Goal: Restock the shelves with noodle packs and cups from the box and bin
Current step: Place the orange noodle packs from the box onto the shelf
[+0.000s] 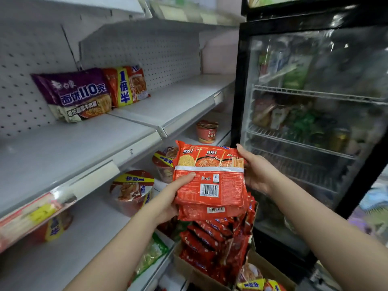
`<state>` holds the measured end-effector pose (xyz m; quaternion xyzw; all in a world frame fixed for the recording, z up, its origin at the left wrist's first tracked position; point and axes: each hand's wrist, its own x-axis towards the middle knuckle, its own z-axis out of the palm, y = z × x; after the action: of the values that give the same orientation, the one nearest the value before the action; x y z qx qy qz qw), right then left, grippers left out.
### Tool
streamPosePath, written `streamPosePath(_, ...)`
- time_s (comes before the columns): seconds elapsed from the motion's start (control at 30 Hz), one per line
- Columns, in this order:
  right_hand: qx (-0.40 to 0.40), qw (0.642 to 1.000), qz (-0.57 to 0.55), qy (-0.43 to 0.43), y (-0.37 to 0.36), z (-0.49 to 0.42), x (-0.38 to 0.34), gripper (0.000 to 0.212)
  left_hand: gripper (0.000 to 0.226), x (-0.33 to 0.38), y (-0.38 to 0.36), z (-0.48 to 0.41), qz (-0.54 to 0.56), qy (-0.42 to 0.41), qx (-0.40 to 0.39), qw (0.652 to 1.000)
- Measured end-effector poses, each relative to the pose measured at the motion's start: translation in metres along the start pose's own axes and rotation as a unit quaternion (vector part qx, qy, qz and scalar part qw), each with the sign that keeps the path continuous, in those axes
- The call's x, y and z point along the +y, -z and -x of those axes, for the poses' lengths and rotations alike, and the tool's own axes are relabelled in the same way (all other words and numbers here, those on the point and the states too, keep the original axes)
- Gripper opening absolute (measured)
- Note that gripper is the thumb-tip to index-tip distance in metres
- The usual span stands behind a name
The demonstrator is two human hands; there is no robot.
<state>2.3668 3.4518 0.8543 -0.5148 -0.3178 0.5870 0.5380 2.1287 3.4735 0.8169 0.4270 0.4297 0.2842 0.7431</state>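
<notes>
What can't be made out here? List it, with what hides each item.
Head view only:
- Cardboard box: contents below the top packs, hidden by red noodle packs and the frame edge.
- Fridge: product labels, blurred by door glare.
- Held packs: exact count, since they overlap.
- Lower left cup: mostly behind the shelf edge strip.

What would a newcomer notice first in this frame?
The orange noodle packs at centre, held by the left hand and right hand above a box of more packs. Next, the purple pack on the upper shelf at left, and the fridge at right.
</notes>
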Motion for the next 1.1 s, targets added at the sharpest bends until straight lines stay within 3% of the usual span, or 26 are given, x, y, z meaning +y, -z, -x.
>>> streamPosePath(0.1,-0.058,0.995,0.075,-0.028,-0.022,0.027,0.012,0.075,0.060,0.002,0.017,0.035,0.053,-0.021,0.020,0.998)
streamPosePath(0.27,-0.141,0.973,0.182,0.003,-0.080,0.084,0.035,0.063,0.048,0.015,0.049,0.113,0.053,-0.075,0.055,0.994)
streamPosePath(0.33,-0.144,0.968,0.205,0.029,-0.107,0.101,0.042,0.072,0.049,0.018,0.065,0.146,0.030,-0.093,0.072,0.993)
streamPosePath(0.43,-0.139,0.972,0.179,0.061,-0.146,0.117,0.053,0.083,0.055,0.021,0.088,0.193,0.007,-0.114,0.084,0.990)
streamPosePath(0.6,-0.183,0.970,0.133,0.087,-0.217,0.144,0.066,0.067,0.057,0.016,0.125,0.274,-0.018,-0.155,0.113,0.981)
streamPosePath(0.7,-0.223,0.959,0.137,0.106,-0.259,0.154,0.070,0.088,0.053,0.016,0.143,0.318,-0.023,-0.172,0.154,0.973)
streamPosePath(0.77,-0.250,0.954,0.126,0.111,-0.288,0.162,0.066,0.079,0.053,0.020,0.153,0.344,-0.007,-0.192,0.181,0.965)
streamPosePath(0.83,-0.275,0.947,0.118,0.117,-0.317,0.171,0.061,0.068,0.055,0.028,0.158,0.370,0.022,-0.219,0.228,0.948)
streamPosePath(0.93,-0.240,0.939,0.168,0.181,-0.360,0.184,0.054,0.093,0.060,0.036,0.160,0.407,0.032,-0.265,0.309,0.913)
streamPosePath(1.0,-0.199,0.926,0.182,0.262,-0.385,0.198,0.053,0.093,0.064,0.040,0.162,0.430,0.013,-0.311,0.382,0.870)
streamPosePath(1.1,-0.253,0.902,0.143,0.320,-0.418,0.227,0.062,0.079,0.069,0.047,0.166,0.456,0.013,-0.372,0.481,0.794)
